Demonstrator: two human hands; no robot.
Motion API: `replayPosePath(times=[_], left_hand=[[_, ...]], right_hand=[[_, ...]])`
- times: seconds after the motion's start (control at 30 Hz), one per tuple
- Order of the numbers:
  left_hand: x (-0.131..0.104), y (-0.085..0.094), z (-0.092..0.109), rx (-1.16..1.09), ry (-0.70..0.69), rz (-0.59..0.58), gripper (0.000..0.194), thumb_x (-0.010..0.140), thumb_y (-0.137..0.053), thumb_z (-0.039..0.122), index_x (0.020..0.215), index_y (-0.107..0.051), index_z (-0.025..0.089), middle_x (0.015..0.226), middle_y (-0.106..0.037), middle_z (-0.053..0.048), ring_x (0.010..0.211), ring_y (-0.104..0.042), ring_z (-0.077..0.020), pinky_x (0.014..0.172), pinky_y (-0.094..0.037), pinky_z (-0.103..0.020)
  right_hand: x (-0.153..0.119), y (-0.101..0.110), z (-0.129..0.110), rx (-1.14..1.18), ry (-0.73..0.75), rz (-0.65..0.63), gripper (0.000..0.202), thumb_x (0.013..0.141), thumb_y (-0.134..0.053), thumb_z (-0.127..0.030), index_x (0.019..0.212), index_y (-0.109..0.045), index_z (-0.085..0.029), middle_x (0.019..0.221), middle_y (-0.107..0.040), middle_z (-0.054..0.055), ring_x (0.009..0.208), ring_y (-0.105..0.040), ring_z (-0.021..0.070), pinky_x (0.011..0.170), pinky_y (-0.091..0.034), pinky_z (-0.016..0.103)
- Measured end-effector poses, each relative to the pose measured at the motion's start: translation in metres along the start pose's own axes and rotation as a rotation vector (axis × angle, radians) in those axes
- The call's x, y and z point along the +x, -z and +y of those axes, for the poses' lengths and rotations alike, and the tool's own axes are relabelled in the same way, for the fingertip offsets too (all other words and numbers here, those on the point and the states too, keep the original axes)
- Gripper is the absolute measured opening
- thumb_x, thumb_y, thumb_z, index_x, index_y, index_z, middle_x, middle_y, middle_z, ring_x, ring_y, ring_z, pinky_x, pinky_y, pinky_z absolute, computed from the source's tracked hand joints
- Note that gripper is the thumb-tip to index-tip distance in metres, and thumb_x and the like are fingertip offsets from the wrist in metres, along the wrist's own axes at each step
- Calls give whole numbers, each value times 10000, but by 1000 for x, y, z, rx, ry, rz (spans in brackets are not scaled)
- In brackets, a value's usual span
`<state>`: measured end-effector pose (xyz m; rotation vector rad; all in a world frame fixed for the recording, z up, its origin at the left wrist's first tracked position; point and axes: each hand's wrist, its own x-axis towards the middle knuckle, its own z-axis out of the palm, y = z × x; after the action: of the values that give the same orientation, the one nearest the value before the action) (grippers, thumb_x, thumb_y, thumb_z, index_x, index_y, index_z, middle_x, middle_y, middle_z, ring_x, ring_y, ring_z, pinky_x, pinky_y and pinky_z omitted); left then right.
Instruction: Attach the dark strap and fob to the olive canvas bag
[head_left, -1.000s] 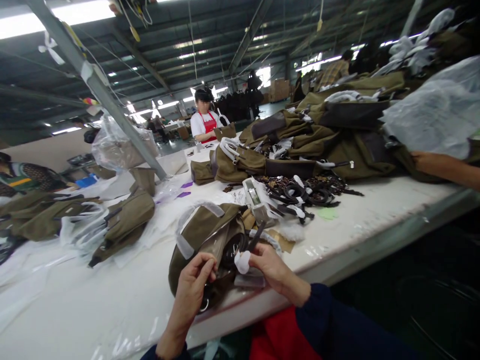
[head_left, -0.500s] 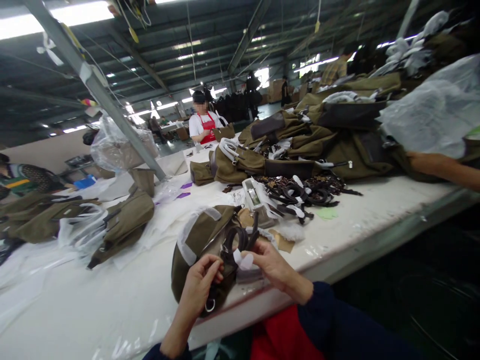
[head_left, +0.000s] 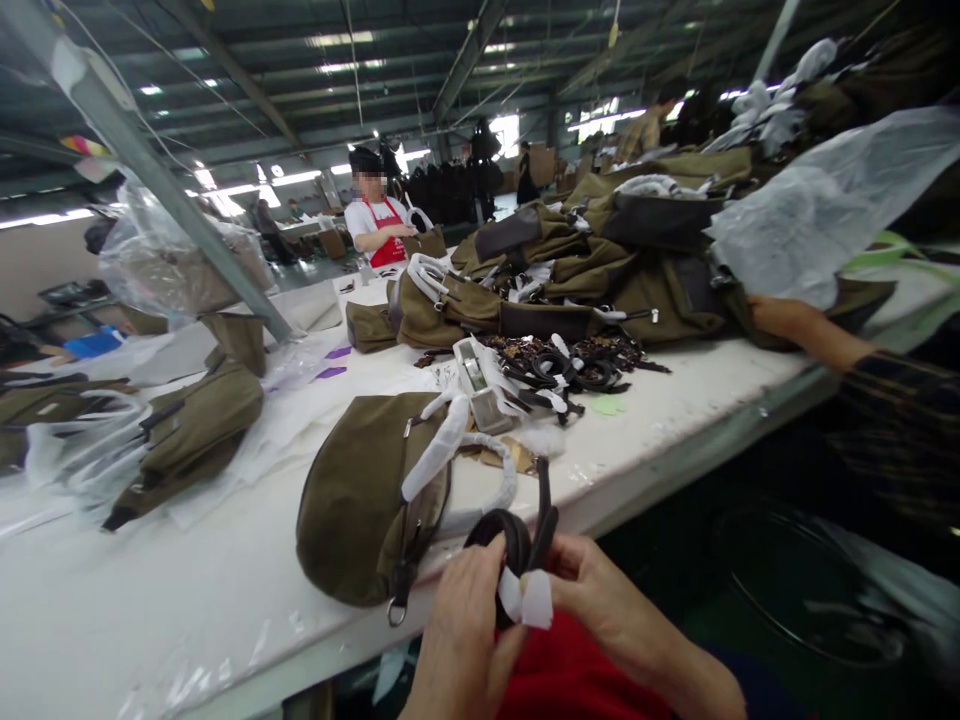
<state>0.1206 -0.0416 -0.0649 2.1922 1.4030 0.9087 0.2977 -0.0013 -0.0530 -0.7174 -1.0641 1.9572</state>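
My left hand (head_left: 466, 610) is wrapped around a coiled dark strap (head_left: 516, 535) at the table's front edge. From the right, my right hand (head_left: 592, 590) pinches the strap's side, where a white paper wrap (head_left: 534, 600) hangs loose; whether the fingers hold strap, paper or both is partly hidden. Just left of the hands lies an olive bag (head_left: 360, 490) with dark trim. Its handles (head_left: 442, 450) are wrapped in white, and a metal ring hangs from its near end.
More coiled straps (head_left: 570, 370) lie behind a tape dispenser (head_left: 480, 385). Olive bags (head_left: 600, 270) are piled at the back right, where a co-worker's arm (head_left: 810, 330) reaches in. Other bags (head_left: 202, 420) lie left by a slanted metal post (head_left: 172, 190). A person in a red apron (head_left: 379, 220) stands across.
Both hands have drawn the strap toward me and off the bag, and my left hand now wraps around the coil. The bag shows more fully. The view has shifted to the right.
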Motion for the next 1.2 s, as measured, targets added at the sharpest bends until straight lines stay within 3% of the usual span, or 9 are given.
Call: replayPosePath(times=[0.13, 0.27, 0.37, 0.5, 0.67, 0.8, 0.93, 1.03, 1.2], left_hand=[[-18, -20, 5, -321, 245, -61, 318, 835, -590, 186, 1144, -668, 195, 968, -705, -100, 877, -628, -271, 772, -491, -350], [-28, -25, 17, -519, 472, -126, 247, 924, -537, 330, 1027, -676, 154, 686, -593, -13, 577, -503, -152, 568, -399, -250], [-29, -26, 27, -616, 452, -211, 201, 912, -541, 298, 955, -665, 145, 686, -570, 1, 553, -443, -125, 553, -369, -237], [-22, -22, 40, -704, 390, -286, 130, 843, -591, 218, 894, -692, 153, 748, -607, -18, 709, -505, -173, 681, -416, -257], [-21, -11, 52, -810, 484, -312, 215, 804, -671, 244, 1009, -675, 177, 867, -602, -11, 830, -502, -183, 769, -403, -260], [-31, -12, 47, -987, 455, -477, 348, 808, -704, 393, 1056, -649, 155, 845, -562, -7, 721, -443, -134, 654, -369, -235], [-36, -19, 39, -1103, 508, -532, 704, 878, -515, 638, 1400, -436, 172, 711, -583, 4, 470, -369, -74, 433, -247, -194], [-30, -17, 38, -1031, 552, -561, 674, 967, -236, 638, 1345, -497, 145, 621, -598, -17, 366, -311, -65, 354, -162, -201], [-25, -15, 40, -1117, 594, -602, 490, 991, -374, 523, 1164, -604, 126, 573, -578, -6, 366, -373, -57, 383, -226, -171]], right_hand=[[-26, 14, -1, -279, -97, -77, 292, 882, -663, -411, 933, -704, -126, 821, -676, 41, 740, -594, 160, 693, -473, 264], [-52, 29, -12, -630, -5, 91, 422, 956, -520, -492, 735, -610, -143, 661, -574, 6, 605, -489, 121, 581, -396, 242], [-61, 23, -28, -890, 155, 146, 336, 943, -555, -481, 883, -655, -166, 772, -607, 21, 692, -505, 141, 641, -394, 253], [-55, 0, -40, -1198, 254, -112, 263, 872, -677, -451, 860, -698, -190, 810, -617, 26, 768, -508, 161, 701, -370, 271], [-40, 0, -36, -1004, 273, -143, 324, 980, -533, -288, 685, -570, -159, 709, -513, -22, 687, -463, 107, 651, -328, 245], [-32, 17, -28, -741, 134, -111, 361, 943, -562, -293, 625, -462, -155, 661, -413, -37, 631, -386, 97, 599, -304, 244], [-31, 20, -20, -522, -52, -167, 302, 928, -566, -342, 704, -548, -139, 671, -456, -30, 616, -379, 94, 559, -299, 230], [-33, 18, -19, -494, -72, -158, 298, 919, -575, -353, 716, -576, -134, 665, -483, -27, 609, -396, 90, 548, -305, 218], [-28, 19, -14, -380, -159, -104, 342, 885, -596, -411, 667, -562, -150, 528, -485, -40, 458, -412, 77, 452, -309, 205]])
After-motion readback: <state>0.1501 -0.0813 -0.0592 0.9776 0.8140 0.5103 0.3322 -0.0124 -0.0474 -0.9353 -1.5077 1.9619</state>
